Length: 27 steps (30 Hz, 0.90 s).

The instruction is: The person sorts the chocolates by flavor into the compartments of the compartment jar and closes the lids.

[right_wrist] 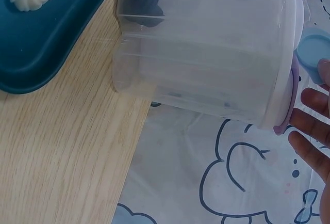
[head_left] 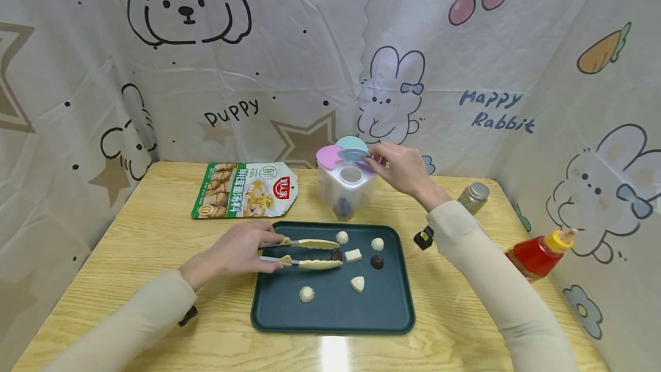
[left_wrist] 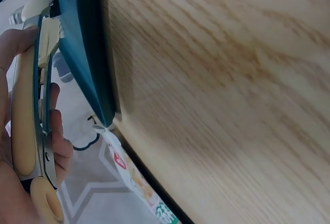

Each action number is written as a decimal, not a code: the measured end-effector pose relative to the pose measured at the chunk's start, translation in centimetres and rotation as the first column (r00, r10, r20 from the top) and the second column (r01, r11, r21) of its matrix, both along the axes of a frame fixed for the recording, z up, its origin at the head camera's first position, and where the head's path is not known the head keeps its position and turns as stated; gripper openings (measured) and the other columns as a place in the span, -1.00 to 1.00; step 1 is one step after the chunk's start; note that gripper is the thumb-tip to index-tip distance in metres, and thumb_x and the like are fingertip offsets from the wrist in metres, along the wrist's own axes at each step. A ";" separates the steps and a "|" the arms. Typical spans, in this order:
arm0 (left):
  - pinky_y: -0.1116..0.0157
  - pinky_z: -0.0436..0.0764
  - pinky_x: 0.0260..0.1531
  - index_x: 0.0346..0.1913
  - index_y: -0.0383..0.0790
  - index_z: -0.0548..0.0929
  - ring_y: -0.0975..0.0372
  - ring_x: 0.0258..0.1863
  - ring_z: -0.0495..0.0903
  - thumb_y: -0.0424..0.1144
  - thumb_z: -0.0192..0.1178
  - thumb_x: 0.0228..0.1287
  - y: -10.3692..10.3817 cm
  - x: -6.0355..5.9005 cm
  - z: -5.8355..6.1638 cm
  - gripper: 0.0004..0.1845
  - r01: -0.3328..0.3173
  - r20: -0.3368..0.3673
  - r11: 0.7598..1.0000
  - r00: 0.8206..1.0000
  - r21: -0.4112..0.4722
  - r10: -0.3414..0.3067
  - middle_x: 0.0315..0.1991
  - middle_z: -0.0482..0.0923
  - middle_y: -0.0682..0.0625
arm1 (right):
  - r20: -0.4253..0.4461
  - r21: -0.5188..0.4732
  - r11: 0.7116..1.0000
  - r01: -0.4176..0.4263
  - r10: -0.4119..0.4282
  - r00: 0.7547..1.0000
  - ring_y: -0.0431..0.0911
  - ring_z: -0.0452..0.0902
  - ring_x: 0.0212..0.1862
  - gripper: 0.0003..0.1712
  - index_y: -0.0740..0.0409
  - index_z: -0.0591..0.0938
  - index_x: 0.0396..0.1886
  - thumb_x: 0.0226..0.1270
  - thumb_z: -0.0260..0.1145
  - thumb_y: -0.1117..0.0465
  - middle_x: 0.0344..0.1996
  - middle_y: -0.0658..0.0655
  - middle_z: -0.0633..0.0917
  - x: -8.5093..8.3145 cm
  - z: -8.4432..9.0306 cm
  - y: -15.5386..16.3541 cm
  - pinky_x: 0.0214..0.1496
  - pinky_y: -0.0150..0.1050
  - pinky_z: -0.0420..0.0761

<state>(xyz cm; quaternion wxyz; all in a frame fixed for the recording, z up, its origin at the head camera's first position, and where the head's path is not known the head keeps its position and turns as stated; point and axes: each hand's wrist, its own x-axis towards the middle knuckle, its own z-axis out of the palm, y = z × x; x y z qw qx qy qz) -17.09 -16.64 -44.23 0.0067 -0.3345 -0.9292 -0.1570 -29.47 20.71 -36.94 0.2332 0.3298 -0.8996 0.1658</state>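
Observation:
My left hand (head_left: 242, 248) grips a pair of tongs (head_left: 316, 244) with cream tips, held low over the dark teal tray (head_left: 361, 317). Between the tong tips sits a dark brown chocolate (head_left: 337, 254); whether both tips touch it I cannot tell. Pinched by my right hand (head_left: 405, 170) is the raised blue flap lid (head_left: 354, 155) of a clear plastic container (head_left: 330, 191), baring a round opening. Its pink lid (head_left: 329, 157) and green lid (head_left: 351, 142) look closed. A dark piece (right_wrist: 144, 1) shows through the container wall, near the bottom.
On the tray lie several white pieces, among them a square one (head_left: 353, 255), and another dark chocolate (head_left: 377, 262). A food pouch (head_left: 245, 190) lies at back left. At right are a glass jar (head_left: 473, 197) and a red sauce bottle (head_left: 534, 257). A printed curtain surrounds the table.

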 end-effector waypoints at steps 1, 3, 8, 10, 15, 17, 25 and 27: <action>0.40 0.38 -0.38 0.12 -0.05 0.83 0.38 -0.37 0.40 0.15 0.55 0.10 0.0 0.0 -0.1 -0.45 0.000 0.006 1.000 1.000 -0.002 0.000 -0.26 0.62 0.13 | -0.002 0.000 1.000 -0.002 0.002 1.000 -0.04 0.72 -0.34 -0.86 0.09 0.75 -0.17 0.44 0.47 0.12 -0.35 0.08 0.78 0.0 0.0 0.0 -0.33 -0.22 0.64; 0.41 0.38 -0.39 0.12 -0.05 0.83 0.38 -0.37 0.40 0.16 0.55 0.10 0.1 0.0 -0.2 -0.44 0.001 0.012 1.000 1.000 -0.004 -0.001 -0.27 0.62 0.13 | -0.007 -0.002 1.000 -0.007 0.007 1.000 -0.05 0.72 -0.34 -0.86 0.09 0.75 -0.18 0.44 0.47 0.12 -0.35 0.08 0.78 0.0 -0.1 -0.1 -0.33 -0.22 0.64; 0.40 0.40 -0.38 0.12 -0.06 0.83 0.38 -0.36 0.42 0.17 0.54 0.11 0.2 0.0 -0.5 -0.43 0.004 0.017 1.000 1.000 -0.014 -0.004 -0.27 0.63 0.13 | -0.010 -0.009 1.000 -0.014 0.014 1.000 -0.03 0.72 -0.35 -0.86 0.11 0.75 -0.18 0.43 0.47 0.13 -0.35 0.08 0.78 0.0 -0.2 -0.1 -0.33 -0.22 0.64; 0.40 0.41 -0.38 0.12 -0.06 0.83 0.38 -0.36 0.43 0.17 0.53 0.12 0.2 0.0 -0.6 -0.43 0.005 0.017 1.000 1.000 -0.017 -0.005 -0.27 0.63 0.13 | -0.007 -0.009 1.000 -0.012 0.012 1.000 -0.02 0.72 -0.34 -0.86 0.11 0.75 -0.18 0.44 0.47 0.13 -0.35 0.09 0.78 0.0 -0.2 -0.1 -0.33 -0.21 0.65; 0.40 0.42 -0.38 0.12 -0.06 0.83 0.38 -0.36 0.44 0.17 0.53 0.13 0.2 0.0 -0.5 -0.44 0.003 0.022 1.000 1.000 -0.020 -0.003 -0.25 0.64 0.12 | -0.010 -0.001 1.000 -0.007 0.007 1.000 -0.03 0.73 -0.33 -0.86 0.10 0.75 -0.17 0.44 0.46 0.14 -0.34 0.08 0.79 0.0 -0.2 0.0 -0.32 -0.19 0.66; 0.40 0.42 -0.38 0.12 -0.07 0.83 0.38 -0.36 0.43 0.16 0.53 0.13 0.2 0.1 -0.4 -0.44 0.003 0.015 1.000 1.000 -0.020 -0.003 -0.25 0.63 0.12 | -0.014 0.000 1.000 -0.007 0.007 1.000 -0.05 0.72 -0.34 -0.86 0.10 0.75 -0.16 0.44 0.46 0.14 -0.34 0.08 0.78 0.0 -0.1 0.0 -0.32 -0.19 0.66; 0.34 0.50 -0.34 0.11 -0.08 0.83 0.32 -0.31 0.50 0.15 0.55 0.11 -0.1 -0.4 1.4 -0.44 -0.006 -0.053 1.000 0.999 -0.008 0.006 -0.21 0.64 0.09 | -0.013 0.001 1.000 0.003 -0.003 1.000 -0.08 0.69 -0.34 -0.86 0.10 0.75 -0.16 0.44 0.47 0.14 -0.35 0.09 0.78 -0.2 -0.1 -0.1 -0.33 -0.22 0.64; 0.33 0.52 -0.33 0.13 -0.10 0.82 0.30 -0.29 0.53 0.15 0.55 0.11 -0.1 -0.5 2.2 -0.43 -0.014 -0.053 1.000 0.999 0.006 0.014 -0.19 0.66 0.07 | -0.011 0.003 1.000 0.006 -0.006 1.000 -0.08 0.70 -0.34 -0.86 0.10 0.75 -0.16 0.44 0.46 0.14 -0.35 0.09 0.78 -0.2 -0.1 -0.1 -0.33 -0.21 0.64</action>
